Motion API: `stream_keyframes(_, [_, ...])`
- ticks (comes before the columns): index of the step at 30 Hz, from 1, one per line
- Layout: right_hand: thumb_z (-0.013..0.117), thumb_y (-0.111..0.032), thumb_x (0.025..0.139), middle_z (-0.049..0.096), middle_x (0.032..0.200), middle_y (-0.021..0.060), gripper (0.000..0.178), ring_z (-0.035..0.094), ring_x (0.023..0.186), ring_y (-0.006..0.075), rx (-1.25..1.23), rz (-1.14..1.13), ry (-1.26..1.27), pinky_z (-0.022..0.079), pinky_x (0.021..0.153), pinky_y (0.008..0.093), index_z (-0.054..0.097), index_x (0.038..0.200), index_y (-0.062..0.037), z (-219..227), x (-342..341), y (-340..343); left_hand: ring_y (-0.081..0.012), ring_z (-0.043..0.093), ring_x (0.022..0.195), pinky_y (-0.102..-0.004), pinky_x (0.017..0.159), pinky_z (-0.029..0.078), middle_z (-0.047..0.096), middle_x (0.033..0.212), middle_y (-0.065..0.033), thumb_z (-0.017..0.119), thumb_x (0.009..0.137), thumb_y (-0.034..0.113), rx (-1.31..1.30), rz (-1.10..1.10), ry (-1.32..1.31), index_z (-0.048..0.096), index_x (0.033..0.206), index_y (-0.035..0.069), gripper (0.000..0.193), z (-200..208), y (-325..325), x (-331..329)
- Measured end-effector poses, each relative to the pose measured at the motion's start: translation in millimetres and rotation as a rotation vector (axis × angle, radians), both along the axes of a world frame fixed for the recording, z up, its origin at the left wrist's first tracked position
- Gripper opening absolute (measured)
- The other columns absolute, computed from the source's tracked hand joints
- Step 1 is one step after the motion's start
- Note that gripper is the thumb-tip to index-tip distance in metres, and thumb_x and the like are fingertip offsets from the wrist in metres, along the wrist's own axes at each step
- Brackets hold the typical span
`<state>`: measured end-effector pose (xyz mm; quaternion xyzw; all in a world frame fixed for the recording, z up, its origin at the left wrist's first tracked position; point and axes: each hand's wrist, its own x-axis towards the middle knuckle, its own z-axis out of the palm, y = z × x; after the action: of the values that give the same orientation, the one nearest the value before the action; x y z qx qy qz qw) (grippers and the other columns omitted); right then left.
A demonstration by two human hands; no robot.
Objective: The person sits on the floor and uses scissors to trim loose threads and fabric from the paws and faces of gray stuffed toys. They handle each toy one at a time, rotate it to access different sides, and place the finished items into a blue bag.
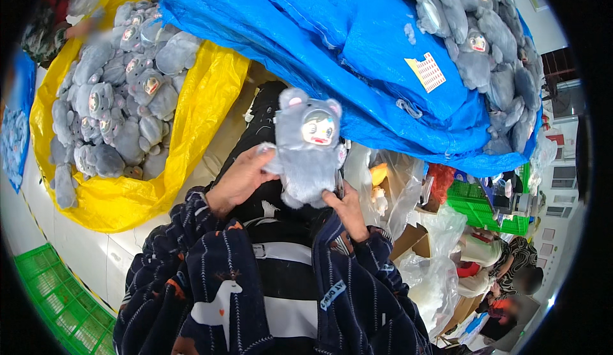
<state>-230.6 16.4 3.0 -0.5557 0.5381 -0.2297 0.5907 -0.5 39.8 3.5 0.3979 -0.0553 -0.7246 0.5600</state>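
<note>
Left fingers (pixel 258 163) hold grey plush toy (pixel 306 171) from left; right fingers (pixel 332 199), apparently, from lower right.

One grey plush toy (pixel 305 173), upright, face toward the wearer; left hand (pixel 246 177) at its arm, right hand (pixel 348 209) at its lower side. Far left: yellow sack (pixel 214 83) of similar toys. Far right: blue sheeting (pixel 268 16), sticker sheet (pixel 426 73) upon it. Near left: green crate (pixel 54 291).
</note>
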Motion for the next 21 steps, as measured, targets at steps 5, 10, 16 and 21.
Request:
stream_keyframes(5, [0.064,-0.018,0.081,0.059,0.085,0.0022,0.034,0.052,0.072,0.0082,0.2,0.059,0.003,0.043,0.065,0.0229,0.058,0.106,0.0033,-0.7,3.3,-6.6,-0.0175,0.06,0.086,-0.0332,0.085,0.048,0.061,0.103,-0.0079,0.053,0.092,0.02,0.051,0.108,0.562,0.054,0.112,0.004,0.026,-26.3,17.9,17.8])
stream_keyframes(10, [0.064,-0.019,0.082,0.058,0.083,0.0004,0.032,0.05,0.069,0.0069,0.318,0.044,-0.093,0.041,0.062,0.0226,0.058,0.105,0.0017,-7.2,-3.6,-7.8,-0.0156,0.06,0.09,-0.0293,0.08,0.049,0.061,0.104,-0.0087,0.058,0.09,0.02,-0.149,-0.197,-0.257,0.052,0.116,0.001,0.033,-17.2,34.5,14.9])
stream_keyframes(16, [0.067,-0.018,0.081,0.059,0.082,-0.0004,0.031,0.051,0.072,0.0068,0.162,0.022,-0.091,0.043,0.064,0.0226,0.057,0.102,0.0021,-2.6,7.0,-3.3,-0.016,0.056,0.102,-0.0308,0.087,0.046,0.058,0.115,-0.0077,0.064,0.082,0.006,-0.341,-0.189,-0.382,0.045,0.126,0.0,0.048,-22.1,24.6,-12.8])
stream_keyframes(21, [0.067,-0.015,0.082,0.059,0.074,0.0025,0.021,0.05,0.067,0.0062,-0.124,0.062,0.123,0.044,0.06,0.024,0.062,0.092,0.0022,0.0,1.8,-0.3,-0.0179,0.056,0.104,-0.0323,0.088,0.046,0.057,0.116,-0.0077,0.067,0.08,0.006,-0.127,-0.196,-0.064,0.043,0.129,0.002,0.055,-12.5,27.7,-10.5])
